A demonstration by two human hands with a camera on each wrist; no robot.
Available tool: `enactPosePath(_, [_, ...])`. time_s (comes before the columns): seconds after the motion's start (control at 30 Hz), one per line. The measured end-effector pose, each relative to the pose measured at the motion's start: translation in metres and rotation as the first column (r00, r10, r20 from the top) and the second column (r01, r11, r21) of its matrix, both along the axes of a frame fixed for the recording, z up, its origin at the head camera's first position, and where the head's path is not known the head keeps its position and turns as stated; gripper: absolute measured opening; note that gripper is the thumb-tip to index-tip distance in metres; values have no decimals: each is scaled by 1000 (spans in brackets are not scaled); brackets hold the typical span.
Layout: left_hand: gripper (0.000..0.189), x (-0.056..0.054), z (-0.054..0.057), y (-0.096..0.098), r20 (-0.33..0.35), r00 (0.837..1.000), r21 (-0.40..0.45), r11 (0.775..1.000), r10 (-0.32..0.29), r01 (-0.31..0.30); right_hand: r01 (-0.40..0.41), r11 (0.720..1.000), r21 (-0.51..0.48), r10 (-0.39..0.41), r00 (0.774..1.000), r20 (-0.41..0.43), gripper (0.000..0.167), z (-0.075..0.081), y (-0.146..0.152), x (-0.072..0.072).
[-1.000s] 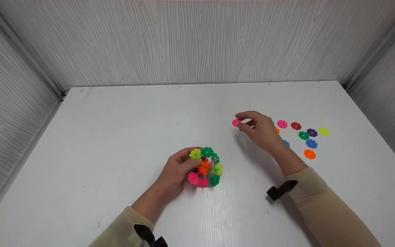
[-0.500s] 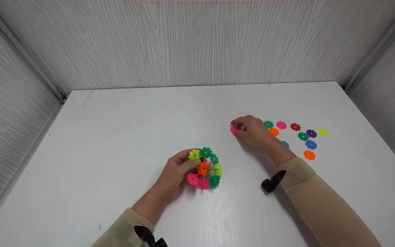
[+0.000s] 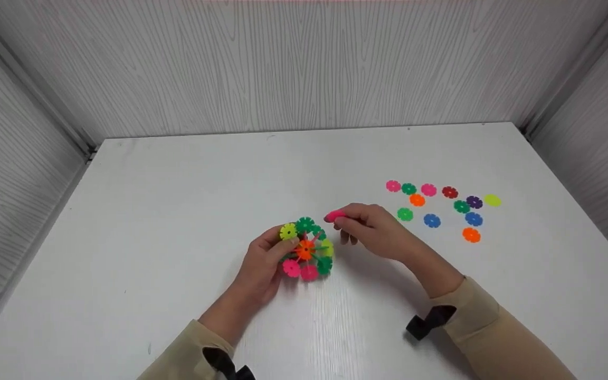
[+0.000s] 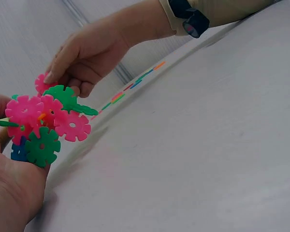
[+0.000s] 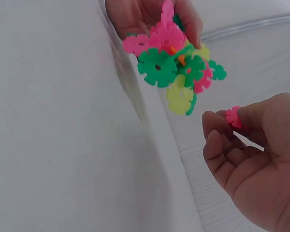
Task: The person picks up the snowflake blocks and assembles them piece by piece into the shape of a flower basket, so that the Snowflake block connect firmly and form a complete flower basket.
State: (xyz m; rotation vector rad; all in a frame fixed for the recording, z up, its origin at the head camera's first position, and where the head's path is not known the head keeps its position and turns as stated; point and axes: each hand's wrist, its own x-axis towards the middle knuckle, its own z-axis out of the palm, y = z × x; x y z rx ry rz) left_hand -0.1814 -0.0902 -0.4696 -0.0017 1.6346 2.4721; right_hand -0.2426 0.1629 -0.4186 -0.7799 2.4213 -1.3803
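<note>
A round openwork cluster of notched plastic snowflake discs (image 3: 306, 250), in green, pink, yellow and orange, sits in my left hand (image 3: 257, 265). The left thumb lies over its near left side, and the other fingers go behind it, partly hidden. In the left wrist view a blue disc (image 4: 19, 151) also shows low in the cluster. My right hand (image 3: 378, 232) pinches a single pink snowflake disc (image 3: 335, 216) between thumb and index finger, just up and right of the cluster. A gap shows between this disc and the cluster in the right wrist view (image 5: 233, 117).
Loose snowflake discs lie flat on the white table (image 3: 177, 211) to the right, among them a blue disc (image 3: 431, 220), a dark red disc (image 3: 449, 192) and an orange disc (image 3: 471, 235). Wood-grained panels (image 3: 304, 68) stand behind and at both sides.
My right hand has carried the pink disc left and toward me, close to the cluster. Loose discs that it covered before now show. The left hand keeps its hold nearly in place.
</note>
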Motion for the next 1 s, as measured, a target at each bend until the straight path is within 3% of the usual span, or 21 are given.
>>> enactPosePath(0.23, [39, -1, 0, 0, -4, 999, 14, 999, 36, -35, 54, 993, -101, -56, 998, -22, 19, -3, -11, 11])
enactPosePath(0.67, [36, -2, -2, 1, -26, 998, 19, 998, 63, -63, 86, 985, -151, -99, 992, -79, 20, -12, -21, 18])
enactPosePath(1.0, [37, 0, 0, 1, -23, 998, 17, 999, 51, -51, 105, 978, -180, -133, 980, -147, 17, -13, -25, 20])
